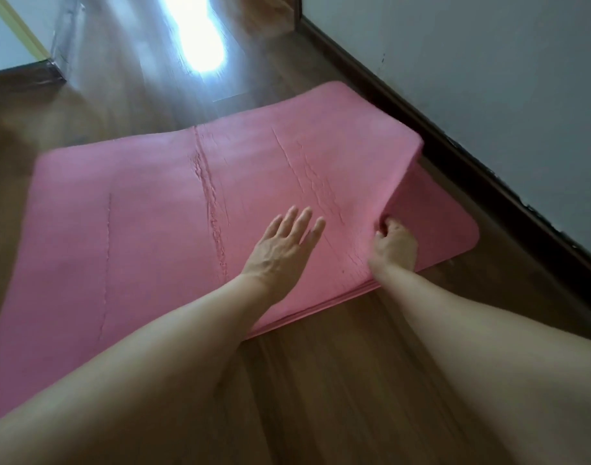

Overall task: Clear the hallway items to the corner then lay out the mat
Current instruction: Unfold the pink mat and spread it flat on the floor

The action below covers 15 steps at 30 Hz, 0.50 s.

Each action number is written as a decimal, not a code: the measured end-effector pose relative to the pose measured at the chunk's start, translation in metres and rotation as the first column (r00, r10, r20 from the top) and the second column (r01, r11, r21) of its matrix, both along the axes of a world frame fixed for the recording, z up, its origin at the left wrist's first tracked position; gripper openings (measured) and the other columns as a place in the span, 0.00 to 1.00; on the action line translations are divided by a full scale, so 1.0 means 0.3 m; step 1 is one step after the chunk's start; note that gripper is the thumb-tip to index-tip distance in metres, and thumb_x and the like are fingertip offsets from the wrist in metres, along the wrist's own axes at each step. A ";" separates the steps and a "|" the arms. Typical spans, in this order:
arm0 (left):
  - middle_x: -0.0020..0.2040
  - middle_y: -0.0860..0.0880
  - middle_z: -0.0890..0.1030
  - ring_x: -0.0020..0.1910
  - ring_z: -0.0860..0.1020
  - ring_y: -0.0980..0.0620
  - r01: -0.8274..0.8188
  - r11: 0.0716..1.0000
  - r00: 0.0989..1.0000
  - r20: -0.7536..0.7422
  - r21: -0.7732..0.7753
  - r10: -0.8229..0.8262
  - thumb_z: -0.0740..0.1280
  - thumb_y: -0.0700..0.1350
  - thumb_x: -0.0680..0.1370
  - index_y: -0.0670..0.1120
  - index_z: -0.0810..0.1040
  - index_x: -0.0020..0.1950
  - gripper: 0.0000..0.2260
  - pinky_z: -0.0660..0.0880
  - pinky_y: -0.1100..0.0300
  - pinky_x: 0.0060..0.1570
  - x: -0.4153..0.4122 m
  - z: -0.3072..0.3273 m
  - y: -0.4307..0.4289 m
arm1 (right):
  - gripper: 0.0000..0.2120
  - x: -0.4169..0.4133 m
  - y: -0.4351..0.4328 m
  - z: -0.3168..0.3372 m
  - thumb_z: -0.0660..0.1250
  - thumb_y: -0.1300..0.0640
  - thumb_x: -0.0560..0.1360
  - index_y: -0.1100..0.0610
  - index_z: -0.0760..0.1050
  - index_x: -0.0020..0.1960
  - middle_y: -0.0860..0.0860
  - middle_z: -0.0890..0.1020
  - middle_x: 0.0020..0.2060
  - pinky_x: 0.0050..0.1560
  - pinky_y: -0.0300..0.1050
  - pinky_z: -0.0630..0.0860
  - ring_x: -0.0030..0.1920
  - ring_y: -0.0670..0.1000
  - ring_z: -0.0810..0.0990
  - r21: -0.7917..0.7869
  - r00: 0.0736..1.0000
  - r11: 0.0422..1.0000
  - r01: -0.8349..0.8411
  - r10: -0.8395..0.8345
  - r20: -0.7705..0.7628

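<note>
Left hand (282,245) lies flat, pinning the folded pink foam mat (146,209), while right hand (393,245) grips its right fold to open it.

A home hallway — wood-plank floor (321,380), dark baseboard (438,135) along a pale painted wall (488,62).

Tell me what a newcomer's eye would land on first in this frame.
The pink mat fills the middle of the wooden floor, its right part raised in a fold beside the dark baseboard. The right hand grips that fold's near edge while the left hand spreads flat over the mat's top. A bright glare lights the floor at the top.
</note>
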<state>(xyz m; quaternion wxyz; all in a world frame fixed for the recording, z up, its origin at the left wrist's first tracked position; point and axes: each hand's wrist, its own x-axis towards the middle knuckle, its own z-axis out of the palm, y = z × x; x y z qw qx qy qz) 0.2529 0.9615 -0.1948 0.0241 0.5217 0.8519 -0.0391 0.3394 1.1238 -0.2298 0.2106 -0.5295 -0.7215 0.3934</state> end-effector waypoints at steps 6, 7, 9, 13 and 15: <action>0.76 0.48 0.59 0.74 0.58 0.43 0.297 0.951 0.834 -0.508 0.088 -0.213 0.53 0.35 0.75 0.50 0.49 0.75 0.30 0.53 0.45 0.71 -0.048 0.135 0.011 | 0.13 0.001 -0.127 0.031 0.55 0.62 0.79 0.53 0.74 0.58 0.54 0.81 0.54 0.48 0.52 0.78 0.47 0.60 0.80 0.235 0.830 0.807 -0.542 0.471 0.299; 0.76 0.50 0.59 0.74 0.59 0.44 0.317 0.948 0.803 -0.544 0.042 -0.244 0.54 0.37 0.76 0.49 0.51 0.75 0.28 0.53 0.45 0.71 -0.056 0.155 0.013 | 0.14 0.002 -0.136 0.038 0.56 0.64 0.78 0.54 0.75 0.57 0.54 0.80 0.56 0.48 0.51 0.77 0.48 0.60 0.80 0.247 0.801 0.772 -0.586 0.507 0.318; 0.77 0.49 0.56 0.76 0.52 0.43 0.311 0.947 0.753 -0.587 -0.082 -0.298 0.50 0.40 0.79 0.48 0.52 0.77 0.26 0.42 0.45 0.71 -0.077 0.179 0.017 | 0.15 -0.001 -0.148 0.043 0.57 0.66 0.76 0.54 0.76 0.57 0.52 0.79 0.58 0.48 0.49 0.75 0.50 0.60 0.79 0.264 0.741 0.701 -0.662 0.560 0.371; 0.74 0.40 0.62 0.76 0.50 0.40 0.197 0.951 0.822 -0.489 -0.240 -0.294 0.46 0.40 0.81 0.38 0.58 0.74 0.21 0.30 0.48 0.68 -0.108 0.192 0.006 | 0.19 0.000 -0.171 0.060 0.56 0.68 0.75 0.54 0.72 0.61 0.52 0.76 0.60 0.51 0.48 0.72 0.54 0.59 0.77 0.189 0.688 0.686 -0.702 0.586 0.430; 0.74 0.39 0.64 0.75 0.54 0.39 0.175 0.956 0.843 -0.466 -0.237 -0.270 0.45 0.39 0.81 0.37 0.58 0.74 0.22 0.31 0.49 0.69 -0.114 0.197 -0.027 | 0.19 0.008 -0.182 0.062 0.56 0.67 0.75 0.54 0.68 0.64 0.54 0.75 0.60 0.53 0.51 0.72 0.55 0.60 0.76 0.128 0.674 0.702 -0.701 0.594 0.439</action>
